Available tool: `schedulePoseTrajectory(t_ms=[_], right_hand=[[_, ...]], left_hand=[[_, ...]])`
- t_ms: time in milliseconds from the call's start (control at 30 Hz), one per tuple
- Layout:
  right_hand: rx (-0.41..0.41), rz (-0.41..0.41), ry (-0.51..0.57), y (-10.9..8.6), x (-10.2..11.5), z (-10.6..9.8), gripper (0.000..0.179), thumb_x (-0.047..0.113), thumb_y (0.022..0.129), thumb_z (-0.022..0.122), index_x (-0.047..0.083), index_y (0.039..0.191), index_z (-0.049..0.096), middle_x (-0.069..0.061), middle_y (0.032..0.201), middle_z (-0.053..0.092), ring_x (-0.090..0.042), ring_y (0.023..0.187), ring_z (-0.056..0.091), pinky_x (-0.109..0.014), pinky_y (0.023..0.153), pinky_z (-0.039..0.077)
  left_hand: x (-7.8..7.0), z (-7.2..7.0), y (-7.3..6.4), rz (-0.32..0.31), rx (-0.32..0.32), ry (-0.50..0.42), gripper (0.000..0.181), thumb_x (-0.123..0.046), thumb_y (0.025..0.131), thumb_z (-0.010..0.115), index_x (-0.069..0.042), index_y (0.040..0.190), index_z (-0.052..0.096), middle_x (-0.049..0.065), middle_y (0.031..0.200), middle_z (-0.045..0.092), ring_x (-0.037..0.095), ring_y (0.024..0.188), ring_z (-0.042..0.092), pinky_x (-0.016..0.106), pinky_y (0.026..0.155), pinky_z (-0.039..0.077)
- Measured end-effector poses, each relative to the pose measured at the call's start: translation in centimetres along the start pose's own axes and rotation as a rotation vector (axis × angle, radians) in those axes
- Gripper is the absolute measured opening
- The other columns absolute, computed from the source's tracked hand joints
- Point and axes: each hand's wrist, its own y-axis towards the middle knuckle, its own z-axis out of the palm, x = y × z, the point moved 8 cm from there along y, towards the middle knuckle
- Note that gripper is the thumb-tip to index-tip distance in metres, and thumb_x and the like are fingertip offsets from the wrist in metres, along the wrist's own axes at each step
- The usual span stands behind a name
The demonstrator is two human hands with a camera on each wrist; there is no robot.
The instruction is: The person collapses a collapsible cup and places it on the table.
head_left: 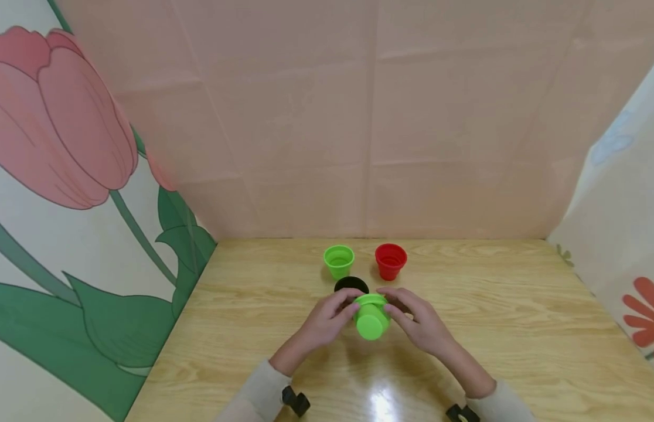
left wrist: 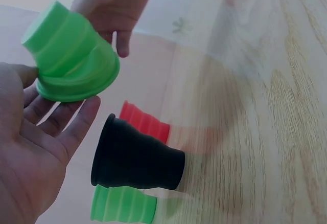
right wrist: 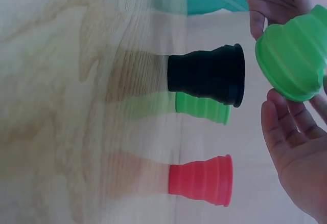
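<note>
A light green collapsible cup is held in the air between both hands, its rim tilted away and its base toward the head camera. My left hand pinches the rim from the left, and my right hand grips it from the right. In the left wrist view the wall of the held cup looks dented near the rim. A black cup stands upright on the table just beyond the hands, partly hidden by the left fingers in the head view.
Behind the black cup, a second green cup stands upright at the back of the wooden table. To its right is an upright red cup. A pinkish cloth hangs behind the table, with flower-patterned panels at both sides.
</note>
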Motion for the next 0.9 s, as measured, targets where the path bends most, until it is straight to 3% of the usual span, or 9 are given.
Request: schedulePoseTrajectory(t_ms=[133,300,433,533,733,900], right_hand=[[0.026,0.067,0.18,-0.3,-0.6,0.1,0.036,0.001,0.101,0.058,0.0,0.136,0.056,-0.01,0.115,0.068,-0.01,0.103,0.065,-0.027,0.085,0.058],[0.1,0.053,0.348,-0.5,-0.4,0.7,0.048,-0.003,0.099,0.058,-0.001,0.145,0.045,-0.019,0.121,0.063,-0.014,0.109,0.063,-0.027,0.091,0.056],[0.115,0.053,0.361,-0.5,-0.3,1.0,0.052,-0.002,0.098,0.06,-0.001,0.147,0.043,-0.02,0.122,0.062,-0.014,0.11,0.063,-0.028,0.091,0.056],[0.106,0.061,0.327,-0.5,-0.4,1.0,0.049,-0.001,0.098,0.061,-0.001,0.145,0.046,-0.018,0.123,0.061,-0.013,0.106,0.063,-0.027,0.088,0.057],[0.14,0.051,0.323,-0.5,-0.4,1.3,0.042,-0.001,0.101,0.056,-0.003,0.143,0.051,-0.014,0.126,0.056,-0.015,0.108,0.059,-0.028,0.086,0.058],[0.147,0.078,0.319,-0.3,-0.7,1.5,0.039,0.003,0.102,0.056,-0.005,0.14,0.054,-0.014,0.127,0.057,-0.015,0.11,0.058,-0.026,0.088,0.057]], left_hand=[[0.0,-0.6,-0.2,-0.013,-0.067,-0.037,0.026,-0.019,0.106,0.054,-0.008,0.128,0.06,0.009,0.11,0.068,0.015,0.1,0.063,0.028,0.088,0.056],[0.1,-0.7,-0.3,-0.024,-0.12,-0.137,0.024,-0.012,0.106,0.052,0.0,0.126,0.056,0.017,0.11,0.066,0.011,0.099,0.061,0.032,0.088,0.057],[0.3,-0.3,-0.3,-0.021,-0.113,-0.214,0.029,-0.007,0.106,0.048,0.003,0.133,0.05,0.024,0.115,0.065,0.008,0.1,0.06,0.029,0.087,0.056],[0.5,0.0,-0.4,-0.042,-0.086,-0.215,0.034,-0.004,0.106,0.046,-0.001,0.14,0.049,0.023,0.116,0.066,0.007,0.098,0.06,0.027,0.084,0.054],[1.3,0.1,-0.6,-0.149,-0.053,-0.178,0.022,-0.012,0.104,0.053,-0.005,0.124,0.06,0.012,0.105,0.066,0.009,0.087,0.061,0.041,0.08,0.059],[1.8,0.6,-0.6,-0.218,0.018,-0.185,0.026,-0.026,0.104,0.058,-0.008,0.123,0.061,0.006,0.104,0.066,0.01,0.086,0.065,0.035,0.076,0.061]])
